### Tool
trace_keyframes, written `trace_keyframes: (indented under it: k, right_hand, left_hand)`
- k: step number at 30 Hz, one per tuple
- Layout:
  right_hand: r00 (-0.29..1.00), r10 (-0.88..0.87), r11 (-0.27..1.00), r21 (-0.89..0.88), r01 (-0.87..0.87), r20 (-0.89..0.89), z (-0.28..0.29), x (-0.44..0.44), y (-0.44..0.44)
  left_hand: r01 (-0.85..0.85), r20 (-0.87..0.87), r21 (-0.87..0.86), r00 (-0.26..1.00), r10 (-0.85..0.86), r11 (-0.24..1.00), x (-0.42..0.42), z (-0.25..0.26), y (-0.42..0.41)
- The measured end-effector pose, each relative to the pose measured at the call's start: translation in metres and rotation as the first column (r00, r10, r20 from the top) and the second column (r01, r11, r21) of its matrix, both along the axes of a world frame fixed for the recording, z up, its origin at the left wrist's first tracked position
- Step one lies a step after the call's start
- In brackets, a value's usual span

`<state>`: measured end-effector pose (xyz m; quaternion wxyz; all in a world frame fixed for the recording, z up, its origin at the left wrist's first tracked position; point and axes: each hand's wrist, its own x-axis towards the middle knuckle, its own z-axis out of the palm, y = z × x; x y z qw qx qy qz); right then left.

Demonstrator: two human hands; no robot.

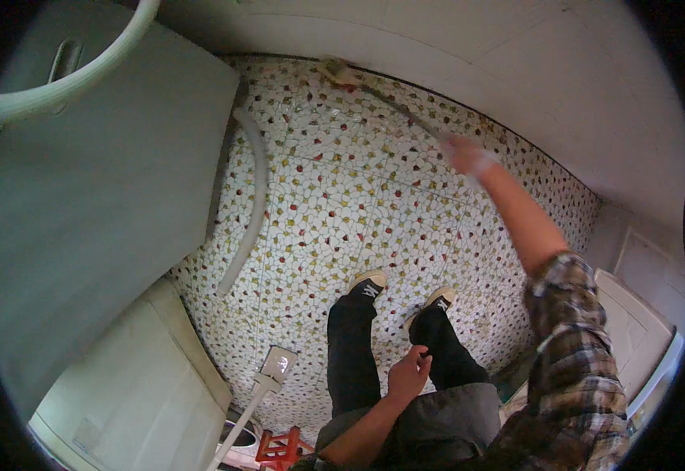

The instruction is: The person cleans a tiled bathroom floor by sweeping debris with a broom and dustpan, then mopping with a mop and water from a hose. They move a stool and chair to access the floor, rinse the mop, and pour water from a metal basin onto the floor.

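My right hand (466,156), somewhat blurred, reaches far forward and grips the handle of a brush (404,112). The brush's head (338,72) lies at the foot of the wall, where the patterned floor (342,194) meets it. My left hand (408,374) hangs over my lap, its fingers loosely curled with nothing seen between them. Below it are my legs in dark trousers and my dark shoes with light toes.
A large grey appliance (113,165) stands at the left with a pale hose (71,85) over it. A ribbed hose (258,194) curves on the floor. Lower left are a pale cabinet (136,377), a long-handled white tool (267,382) and a red stool (279,448).
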<state>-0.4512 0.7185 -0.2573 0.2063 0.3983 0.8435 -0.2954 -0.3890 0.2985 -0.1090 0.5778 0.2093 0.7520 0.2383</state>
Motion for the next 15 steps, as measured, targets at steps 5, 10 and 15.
trace_keyframes:
  k: [5,10,15]
  right_hand:
    - [0.959,0.181,0.979,0.053,-0.197,0.218,0.052,0.014,-0.008]
    - [0.883,0.403,0.888,0.131,-0.441,0.241,0.020,-0.141,-0.017]
    - [0.966,0.240,0.969,0.031,-0.244,0.092,0.042,-0.274,-0.077]
  left_hand:
    - [-0.008,0.060,0.002,0.998,0.008,1.000,-0.005,0.009,0.004]
    - [0.035,0.050,-0.003,0.998,-0.035,0.999,0.000,0.006,0.003]
    - [-0.103,0.063,-0.016,0.993,0.104,0.995,-0.010,0.003,0.001]
